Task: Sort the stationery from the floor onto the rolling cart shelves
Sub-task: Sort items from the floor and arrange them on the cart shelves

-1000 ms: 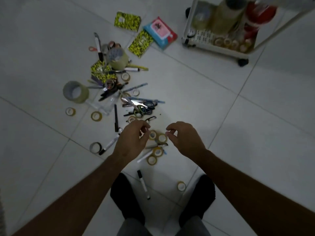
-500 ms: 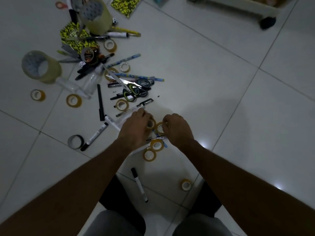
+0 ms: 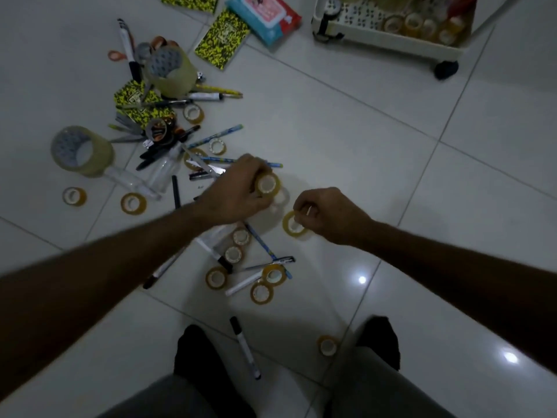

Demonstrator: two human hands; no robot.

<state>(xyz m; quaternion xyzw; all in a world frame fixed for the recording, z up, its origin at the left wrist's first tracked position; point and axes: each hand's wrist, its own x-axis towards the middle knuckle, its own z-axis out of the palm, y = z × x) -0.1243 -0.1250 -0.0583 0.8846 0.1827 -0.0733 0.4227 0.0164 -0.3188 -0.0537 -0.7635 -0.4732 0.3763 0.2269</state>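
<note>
On the floor at left lies a heap of pens (image 3: 168, 152). The left hand (image 3: 238, 191) grips a small tape roll (image 3: 267, 184). The right hand (image 3: 328, 215) pinches another tape roll (image 3: 294, 226). The rolling cart (image 3: 388, 40) stands upper right.

Single head-worn wide-angle view, looking steeply down from standing height onto pale glossy floor tiles (image 3: 346, 140), both forearms reaching forward from the bottom edge, white wheeled plastic cart (image 3: 388, 43) cropped at the top right.
</note>
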